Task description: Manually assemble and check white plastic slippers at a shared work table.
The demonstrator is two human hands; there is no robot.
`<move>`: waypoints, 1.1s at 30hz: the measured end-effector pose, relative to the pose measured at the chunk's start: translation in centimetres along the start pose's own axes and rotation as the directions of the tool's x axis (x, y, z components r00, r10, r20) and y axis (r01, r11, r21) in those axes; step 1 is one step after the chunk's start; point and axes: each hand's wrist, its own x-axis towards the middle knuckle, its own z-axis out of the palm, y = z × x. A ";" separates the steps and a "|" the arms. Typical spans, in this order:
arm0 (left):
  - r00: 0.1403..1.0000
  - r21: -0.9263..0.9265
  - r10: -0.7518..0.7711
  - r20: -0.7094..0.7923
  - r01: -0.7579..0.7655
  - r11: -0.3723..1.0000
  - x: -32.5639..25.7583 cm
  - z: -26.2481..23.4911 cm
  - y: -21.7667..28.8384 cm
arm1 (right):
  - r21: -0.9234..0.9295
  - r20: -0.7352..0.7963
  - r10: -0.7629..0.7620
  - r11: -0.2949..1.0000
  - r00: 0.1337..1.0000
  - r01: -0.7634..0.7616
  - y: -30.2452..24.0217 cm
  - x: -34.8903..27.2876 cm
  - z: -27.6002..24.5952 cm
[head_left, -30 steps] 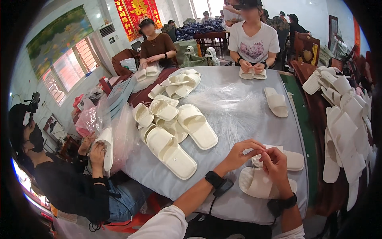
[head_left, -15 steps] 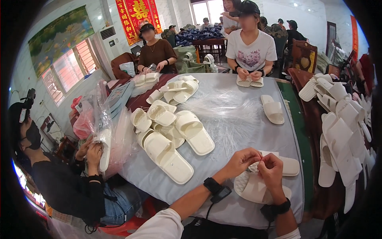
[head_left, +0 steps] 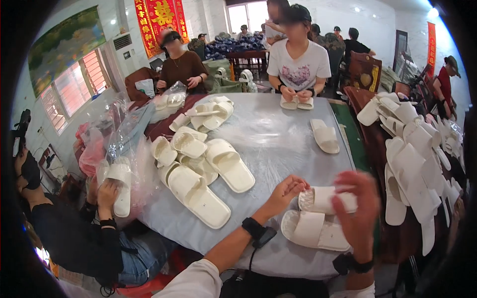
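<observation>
In front of me a pair of cream slippers lies side by side on the grey-covered table (head_left: 238, 243): the near slipper (head_left: 308, 229) and the far slipper (head_left: 328, 199). My left hand (head_left: 289, 192) is at the left end of the far slipper, its fingertips drawn together; whatever they hold is too small to make out. My right hand (head_left: 358, 206) is raised over the right ends of the pair, blurred by motion, with thumb and fingers apart. It covers part of the far slipper. Dark bands with devices circle both my wrists.
A heap of cream slippers (head_left: 198, 184) lies left of my arm; a single slipper (head_left: 325, 135) lies farther right. Thin clear plastic (head_left: 263, 134) spreads mid-table. More slippers (head_left: 415, 149) pile at right. Co-workers handle slippers at left (head_left: 107, 193) and across (head_left: 297, 94).
My hands were together, pinching over the slippers. They have parted: the right rose and opened to the right, the left stayed near the slippers' left end. The whole view shifted slightly.
</observation>
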 end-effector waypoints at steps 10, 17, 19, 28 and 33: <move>0.784 0.524 0.620 -0.036 -0.514 0.679 -3.2 3.4 13.8 | -0.176 -0.752 -0.172 0.983 0.637 0.058 -6.6 -7.0 -10.0; 0.843 0.518 0.508 -0.176 -0.360 0.776 -9.5 11.8 18.9 | -0.083 -0.588 0.072 0.985 0.806 -0.149 -8.7 -12.3 -12.6; 0.823 0.536 0.548 -0.150 -0.398 0.744 -11.2 11.6 18.8 | -0.060 -0.576 0.070 0.990 0.814 -0.128 -9.0 -12.9 -12.8; 0.640 0.561 0.766 0.052 -0.654 0.508 -10.7 14.9 24.1 | -0.019 -0.581 -0.061 0.998 0.812 0.060 -9.6 -13.0 -13.7; 0.479 0.525 0.859 0.180 -0.785 0.328 -9.6 16.3 26.7 | -0.028 -0.593 -0.167 0.982 0.787 0.187 -9.3 -12.1 -13.3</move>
